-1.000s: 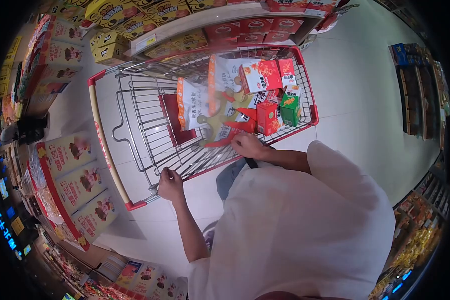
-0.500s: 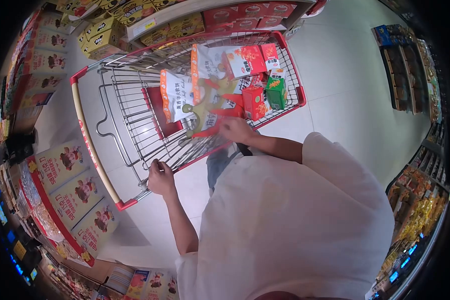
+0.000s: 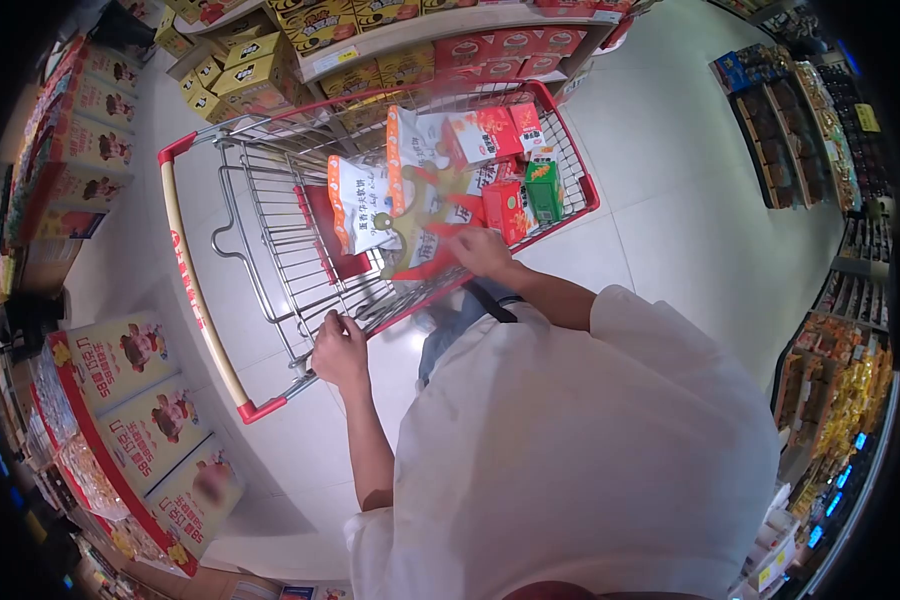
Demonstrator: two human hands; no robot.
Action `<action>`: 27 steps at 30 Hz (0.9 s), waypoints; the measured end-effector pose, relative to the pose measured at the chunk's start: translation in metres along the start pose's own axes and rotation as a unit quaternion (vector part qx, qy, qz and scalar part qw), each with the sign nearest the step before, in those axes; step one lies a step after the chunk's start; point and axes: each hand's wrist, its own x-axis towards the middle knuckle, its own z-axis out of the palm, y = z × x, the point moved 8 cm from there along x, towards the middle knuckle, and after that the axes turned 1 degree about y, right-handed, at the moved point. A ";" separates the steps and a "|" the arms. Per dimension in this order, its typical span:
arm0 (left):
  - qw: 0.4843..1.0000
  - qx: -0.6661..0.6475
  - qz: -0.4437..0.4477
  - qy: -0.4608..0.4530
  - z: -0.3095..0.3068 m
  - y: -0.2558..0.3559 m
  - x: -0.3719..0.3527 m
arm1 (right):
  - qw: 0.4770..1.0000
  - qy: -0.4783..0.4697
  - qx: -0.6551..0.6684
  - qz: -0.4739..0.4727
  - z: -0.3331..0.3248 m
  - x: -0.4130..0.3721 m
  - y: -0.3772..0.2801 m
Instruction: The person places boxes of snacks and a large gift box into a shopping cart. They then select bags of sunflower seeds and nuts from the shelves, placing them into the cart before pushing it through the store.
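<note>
My right hand [image 3: 482, 252] has its fingers closed on the edge of a clear bag with red and green print [image 3: 430, 250], which lies at the near side of a wire shopping cart [image 3: 270, 215]. Beside the cart's near rim is my left hand [image 3: 340, 350], fingers curled together; anything within them is hidden. Two white bags with orange edges, a left one [image 3: 362, 205] and an upper one [image 3: 420, 140], lie in the cart. To their right are a large red packet [image 3: 485, 133], a red box [image 3: 508, 208] and a green box [image 3: 544, 190].
Shelves with yellow boxes [image 3: 262, 80] and red boxes [image 3: 510, 45] stand beyond the cart. A display of printed cartons [image 3: 130, 360] is at the left. Racks of packaged goods [image 3: 795, 125] line the right side.
The view has shifted, so more of the far shelf shows. Both hands appear slightly further right in the picture; the right one remains at the clear bag.
</note>
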 end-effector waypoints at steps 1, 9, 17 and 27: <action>1.000 0.004 -0.001 0.000 -0.002 -0.002 0.000 | 1.000 -0.007 0.011 0.005 0.000 -0.001 -0.007; 1.000 -0.010 0.006 0.008 0.000 -0.009 0.010 | 0.998 -0.030 0.039 0.028 -0.007 0.014 -0.036; 1.000 -0.012 -0.014 0.017 -0.002 0.001 0.014 | 0.998 -0.056 -0.015 -0.001 0.012 0.021 0.006; 0.991 0.046 -0.121 -0.043 -0.001 0.007 0.023 | 0.958 -0.278 0.043 -0.047 0.039 0.040 0.035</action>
